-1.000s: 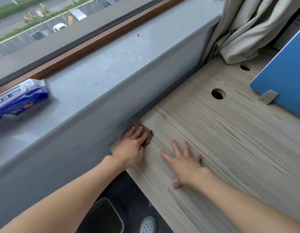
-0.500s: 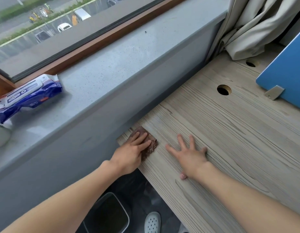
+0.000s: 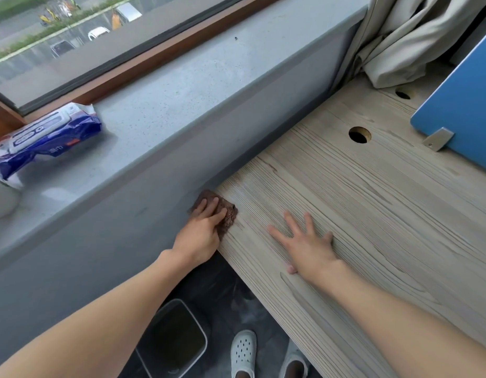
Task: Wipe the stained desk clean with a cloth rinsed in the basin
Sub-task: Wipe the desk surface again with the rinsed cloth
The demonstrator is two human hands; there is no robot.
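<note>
Desk (image 3: 372,241) hazards start nearest in. The basin (image 3: 176,342) stands on the floor just off the open edge, close beside the shoes (image 3: 243,350), so a shifted foot could knock it and slop whatever it holds.

Above it, the left hand (image 3: 201,233) presses the brown cloth (image 3: 227,211) with its fingers laid flat, gripping nothing. This is at the corner where the open edge meets the wall-side edge. The cloth seems to lap past that corner, so an outward stroke could push it off and drop it toward the floor.

The right hand (image 3: 307,246) lies spread and flat on the surface just beside it, bracing. On a wetted patch it could slide.

Farther along the wall-side edge, a cable hole (image 3: 359,135) could take runoff if the cloth is too wet. I cannot make out a stain, and the deep grain may hide residue.
</note>
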